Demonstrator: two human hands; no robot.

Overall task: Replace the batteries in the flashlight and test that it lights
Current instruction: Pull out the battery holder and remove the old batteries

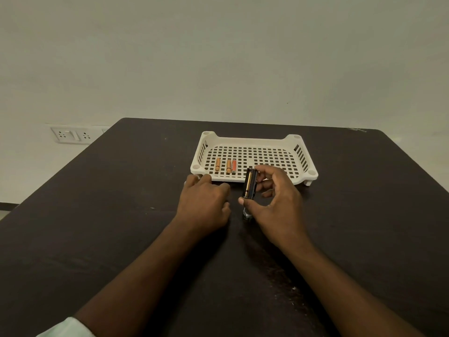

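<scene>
My right hand (277, 198) pinches a black battery holder (250, 183) upright between thumb and fingers; a gold-banded battery shows in its open side. Below the thumb a dark flashlight body (247, 214) with a silver ring lies on the table, mostly hidden by the hand. My left hand (204, 203) rests on the dark table (121, 215) just left of the holder, fingers loosely curled and holding nothing. Three small orange batteries (228, 165) lie in the left part of a white perforated tray (252, 139) behind both hands.
The tray stands on short feet near the table's far middle. A wall socket plate (70, 135) sits on the wall at the left, beyond the table's edge. A pale sleeve cuff (65, 328) shows at the bottom left.
</scene>
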